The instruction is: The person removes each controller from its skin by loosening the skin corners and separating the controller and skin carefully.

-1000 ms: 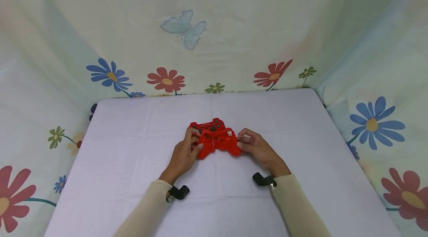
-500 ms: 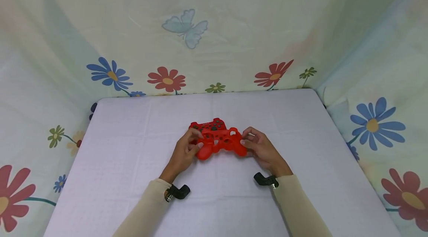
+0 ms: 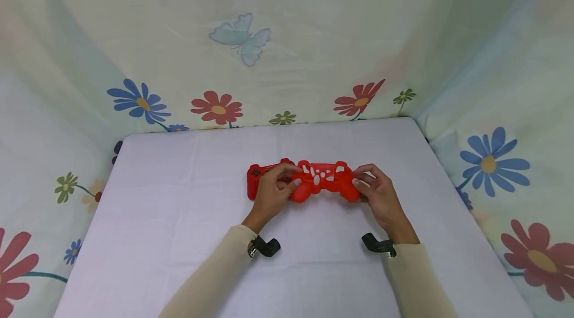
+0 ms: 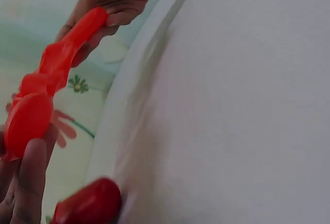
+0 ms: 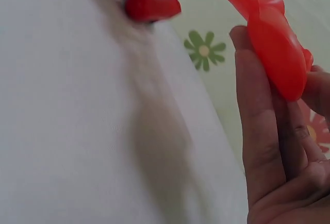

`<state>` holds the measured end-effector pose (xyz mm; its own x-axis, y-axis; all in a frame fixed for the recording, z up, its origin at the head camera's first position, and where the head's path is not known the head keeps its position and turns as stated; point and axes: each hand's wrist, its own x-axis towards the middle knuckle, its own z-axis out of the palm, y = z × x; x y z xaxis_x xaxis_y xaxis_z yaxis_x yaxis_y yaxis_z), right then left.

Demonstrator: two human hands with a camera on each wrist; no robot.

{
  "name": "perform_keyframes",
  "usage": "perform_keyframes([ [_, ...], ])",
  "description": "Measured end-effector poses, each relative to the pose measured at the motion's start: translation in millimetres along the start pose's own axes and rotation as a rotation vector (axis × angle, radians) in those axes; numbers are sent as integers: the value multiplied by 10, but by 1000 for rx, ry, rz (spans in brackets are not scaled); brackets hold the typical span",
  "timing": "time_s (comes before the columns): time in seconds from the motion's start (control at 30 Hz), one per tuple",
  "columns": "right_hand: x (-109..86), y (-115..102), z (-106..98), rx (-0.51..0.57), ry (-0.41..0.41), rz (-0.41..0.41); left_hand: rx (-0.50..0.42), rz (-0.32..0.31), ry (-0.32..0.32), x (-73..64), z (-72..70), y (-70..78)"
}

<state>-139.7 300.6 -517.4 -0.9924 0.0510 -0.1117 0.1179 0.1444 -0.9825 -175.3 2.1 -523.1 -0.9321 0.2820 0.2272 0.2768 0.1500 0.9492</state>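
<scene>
A bright red silicone controller cover with cut-out holes is held up by its two ends. My left hand pinches one grip lobe between thumb and fingers; my right hand pinches the opposite lobe. The left wrist view shows the hollow cover stretched between both hands, above the cloth. Behind my left hand a red game controller with dark buttons lies on the table, partly hidden by that hand and the cover. One grip of the controller shows in the right wrist view.
A white cloth covers the table. Flower-printed curtains hang along its back and both sides. Each wrist carries a black camera mount.
The cover has come off to the right from over the controller, carried by both hands. The controller stays in place, its left part now showing. The head view has shifted slightly.
</scene>
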Motion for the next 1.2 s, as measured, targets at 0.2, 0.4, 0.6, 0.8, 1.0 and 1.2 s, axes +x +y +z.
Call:
perform_keyframes([
  [0.2, 28, -21, -298, -122, 117, 7, 69, 29, -30, 258, 384, 84],
  [0.4, 63, -5, -492, -178, 161, 44, 217, 29, 11, 403, 658, 9],
  [0.6, 92, 73, -544, -221, 189, 82, 293, 2, -2, 424, 804, -84],
  [0.8, 143, 182, -500, -255, 198, 75, 343, -27, -35, 435, 866, -119],
  [1.0, 198, 268, -461, -314, 211, 111, 447, -49, -42, 437, 919, -109],
  [1.2, 201, 255, -405, -447, 260, 116, 570, -22, -6, 436, 947, -107],
])
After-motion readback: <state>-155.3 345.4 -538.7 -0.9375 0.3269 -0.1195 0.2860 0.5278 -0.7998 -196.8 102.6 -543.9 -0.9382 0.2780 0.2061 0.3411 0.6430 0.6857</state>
